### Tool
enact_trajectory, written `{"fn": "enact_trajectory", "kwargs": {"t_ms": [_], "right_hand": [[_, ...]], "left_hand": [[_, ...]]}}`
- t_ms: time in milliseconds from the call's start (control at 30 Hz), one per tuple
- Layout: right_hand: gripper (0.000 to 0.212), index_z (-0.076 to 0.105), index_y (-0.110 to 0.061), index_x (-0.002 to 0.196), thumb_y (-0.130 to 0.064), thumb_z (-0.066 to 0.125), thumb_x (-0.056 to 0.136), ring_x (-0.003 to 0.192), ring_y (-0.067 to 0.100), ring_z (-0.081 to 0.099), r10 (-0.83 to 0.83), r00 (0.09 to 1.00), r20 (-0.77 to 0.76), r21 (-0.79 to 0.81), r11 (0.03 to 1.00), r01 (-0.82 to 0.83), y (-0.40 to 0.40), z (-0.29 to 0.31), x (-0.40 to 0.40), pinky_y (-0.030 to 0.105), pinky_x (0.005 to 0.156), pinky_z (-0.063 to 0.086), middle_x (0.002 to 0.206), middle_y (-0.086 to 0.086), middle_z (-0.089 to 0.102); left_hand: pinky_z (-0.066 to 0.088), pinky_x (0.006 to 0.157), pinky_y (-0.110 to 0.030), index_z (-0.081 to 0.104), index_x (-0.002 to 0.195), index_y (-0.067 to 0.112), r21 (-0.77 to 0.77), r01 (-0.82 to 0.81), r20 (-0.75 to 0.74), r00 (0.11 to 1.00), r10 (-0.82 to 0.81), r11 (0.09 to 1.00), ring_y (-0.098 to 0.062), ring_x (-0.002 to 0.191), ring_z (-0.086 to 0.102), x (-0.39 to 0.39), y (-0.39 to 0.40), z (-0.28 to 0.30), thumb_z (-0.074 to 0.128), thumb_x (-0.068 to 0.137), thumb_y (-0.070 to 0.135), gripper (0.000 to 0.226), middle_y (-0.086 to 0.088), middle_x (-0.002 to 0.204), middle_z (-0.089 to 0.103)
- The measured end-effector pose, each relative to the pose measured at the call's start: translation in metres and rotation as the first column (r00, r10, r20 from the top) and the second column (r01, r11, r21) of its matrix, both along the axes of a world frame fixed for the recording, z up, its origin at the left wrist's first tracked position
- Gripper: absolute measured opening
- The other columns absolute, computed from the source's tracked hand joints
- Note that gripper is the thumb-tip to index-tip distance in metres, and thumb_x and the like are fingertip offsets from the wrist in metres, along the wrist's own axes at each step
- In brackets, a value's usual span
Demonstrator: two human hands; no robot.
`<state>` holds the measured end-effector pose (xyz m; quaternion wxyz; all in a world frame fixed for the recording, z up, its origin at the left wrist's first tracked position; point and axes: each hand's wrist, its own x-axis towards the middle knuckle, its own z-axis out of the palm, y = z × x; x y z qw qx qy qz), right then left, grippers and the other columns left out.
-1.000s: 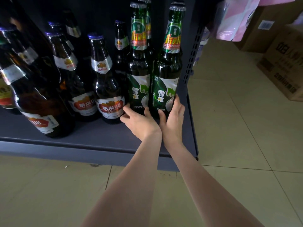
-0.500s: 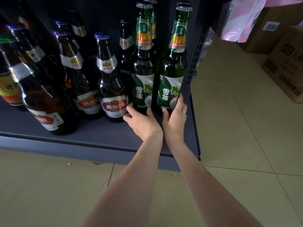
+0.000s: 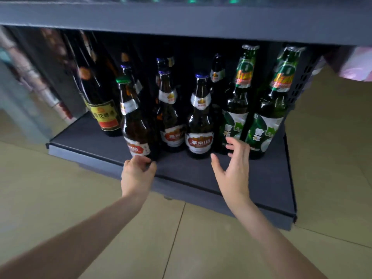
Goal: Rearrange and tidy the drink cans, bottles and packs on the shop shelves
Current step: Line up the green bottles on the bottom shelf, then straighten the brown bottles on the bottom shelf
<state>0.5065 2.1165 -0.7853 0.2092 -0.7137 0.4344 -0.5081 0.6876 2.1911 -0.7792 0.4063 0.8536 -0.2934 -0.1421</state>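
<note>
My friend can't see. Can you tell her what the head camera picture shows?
A person's left hand grips the bottom of a brown beer bottle on a low dark shelf, while the open right hand hovers near two green bottles.

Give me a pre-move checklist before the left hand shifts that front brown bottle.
1. Left hand holds the front brown bottle at its base: ok.
2. Right hand free, open: ok.
3. Front brown bottle upright: not ok, it tilts.
4. Gap to the neighbouring brown bottle: cannot tell, they overlap in view.
5. Bare shelf in front: ok.
6. Green bottles upright: ok.
</note>
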Motion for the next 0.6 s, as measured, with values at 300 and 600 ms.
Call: {"fn": "enact_trajectory", "kwargs": {"t_ms": [300, 600], "right_hand": [[0.042, 0.048, -0.003, 0.119, -0.007, 0.068, 0.081, 0.096, 0.009, 0.049, 0.019, 0.994, -0.107, -0.154, 0.987, -0.036, 0.023, 0.033, 0.08, 0.007, 0.087, 0.038, 0.111, 0.001, 0.042], [0.053, 0.036, -0.017, 0.129, -0.02, 0.065, 0.084, 0.106, 0.007, 0.046, 0.237, 0.909, -0.344, -0.096, 0.954, -0.285, 0.056, 0.09, 0.214, 0.018, 0.09, 0.042, 0.122, -0.001, 0.038]], "left_hand": [[0.033, 0.08, -0.022, 0.045, 0.116, 0.012, 0.102, 0.449, 0.131, 0.878, -0.46, 0.888, -0.011, 0.097, 0.043, 0.119, -0.001, 0.029, 0.075, 0.075, 0.03, 0.054, 0.001, 0.11, 0.041], [0.036, 0.083, -0.029, 0.044, 0.117, 0.001, -0.242, 0.212, 0.108, 0.976, -0.19, 0.947, -0.026, 0.103, 0.049, 0.254, -0.027, 0.046, 0.071, 0.079, 0.018, 0.05, -0.017, 0.119, 0.048]]}}
